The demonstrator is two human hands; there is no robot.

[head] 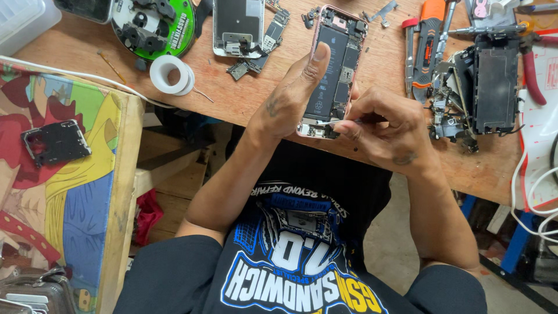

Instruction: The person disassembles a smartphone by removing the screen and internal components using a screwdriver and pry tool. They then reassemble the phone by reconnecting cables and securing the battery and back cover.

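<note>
An opened smartphone (338, 55) with a pink-gold frame lies on the wooden workbench (232, 93), its battery and boards exposed. My left hand (290, 96) holds the phone's left side, thumb laid flat on the battery. My right hand (386, 125) pinches a thin metal tool (325, 122) whose tip rests at the phone's near bottom edge.
Another stripped phone chassis (237, 26) and loose parts lie beyond. A stack of dismantled phone frames (488, 87) sits right, beside an orange utility knife (427, 40) and red-handled pliers (532, 72). A green round tray (156, 24), a white tape roll (170, 74) and a black bracket (55, 141) lie left.
</note>
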